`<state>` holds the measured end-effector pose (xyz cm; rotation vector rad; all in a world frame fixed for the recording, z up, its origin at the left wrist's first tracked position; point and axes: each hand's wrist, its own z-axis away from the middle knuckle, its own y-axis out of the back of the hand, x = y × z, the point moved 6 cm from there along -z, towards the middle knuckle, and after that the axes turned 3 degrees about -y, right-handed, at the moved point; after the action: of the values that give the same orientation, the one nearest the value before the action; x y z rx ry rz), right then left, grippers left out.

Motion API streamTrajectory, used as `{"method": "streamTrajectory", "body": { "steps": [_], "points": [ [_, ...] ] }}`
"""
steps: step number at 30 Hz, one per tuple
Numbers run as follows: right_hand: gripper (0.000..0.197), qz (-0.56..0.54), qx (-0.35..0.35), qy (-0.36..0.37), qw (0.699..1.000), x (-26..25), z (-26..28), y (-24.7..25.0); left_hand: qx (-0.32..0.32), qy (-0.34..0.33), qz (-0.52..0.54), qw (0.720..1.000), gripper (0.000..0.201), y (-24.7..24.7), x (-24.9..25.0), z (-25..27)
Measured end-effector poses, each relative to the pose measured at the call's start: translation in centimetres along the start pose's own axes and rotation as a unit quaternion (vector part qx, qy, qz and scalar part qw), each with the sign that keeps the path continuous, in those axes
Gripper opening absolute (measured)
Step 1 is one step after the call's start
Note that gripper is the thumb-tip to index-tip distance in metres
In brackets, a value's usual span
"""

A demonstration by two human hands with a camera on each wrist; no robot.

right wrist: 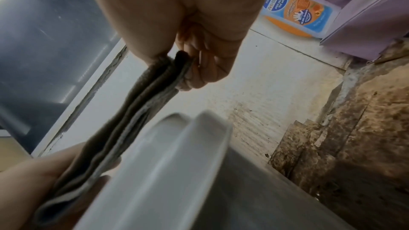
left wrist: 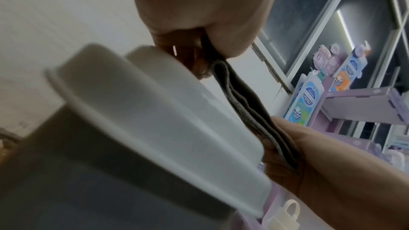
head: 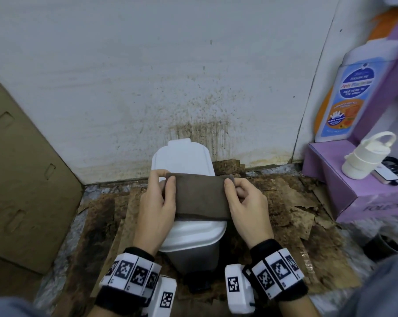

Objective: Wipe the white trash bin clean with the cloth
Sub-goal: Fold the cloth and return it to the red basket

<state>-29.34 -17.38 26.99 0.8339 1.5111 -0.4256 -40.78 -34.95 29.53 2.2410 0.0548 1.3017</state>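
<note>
The white trash bin [head: 184,156] stands against the stained wall, lid down on a grey body. Just above the lid, both hands stretch a folded brown cloth [head: 200,197] flat. My left hand [head: 168,179] pinches its left end, thumb on top. At the right end my right hand [head: 230,184] pinches it the same way. In the left wrist view the cloth [left wrist: 243,107] hangs in several layers beside the lid [left wrist: 155,111]. The right wrist view shows the cloth [right wrist: 124,120] slightly apart from the lid [right wrist: 166,163].
A cardboard sheet [head: 21,179] leans at the left. A purple display box [head: 344,186] at the right carries a small white bottle [head: 365,159] and a bottle-shaped sign [head: 346,99]. Torn, stained cardboard [head: 285,213] covers the floor. A dark pedal [head: 198,287] sits at the bin's base.
</note>
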Motion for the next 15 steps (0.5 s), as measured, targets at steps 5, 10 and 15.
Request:
{"method": "streamTrajectory", "body": {
  "steps": [5, 10, 15],
  "points": [
    [0.029, -0.012, 0.036, 0.022, 0.999, -2.3, -0.5, 3.5, -0.019, 0.013, 0.073, 0.997, 0.010, -1.7, 2.7, -1.3],
    [0.033, 0.001, 0.104, 0.060, 0.993, -6.0, -0.6, 10.1, -0.034, -0.005, 0.145, 0.989, 0.010, -4.4, 8.9, -2.6],
    [0.030, 0.000, 0.133, 0.092, 0.987, -9.4, 0.8, 19.3, -0.083, -0.083, 0.168, 0.979, 0.017, -8.7, 17.7, -3.7]
  ]
}}
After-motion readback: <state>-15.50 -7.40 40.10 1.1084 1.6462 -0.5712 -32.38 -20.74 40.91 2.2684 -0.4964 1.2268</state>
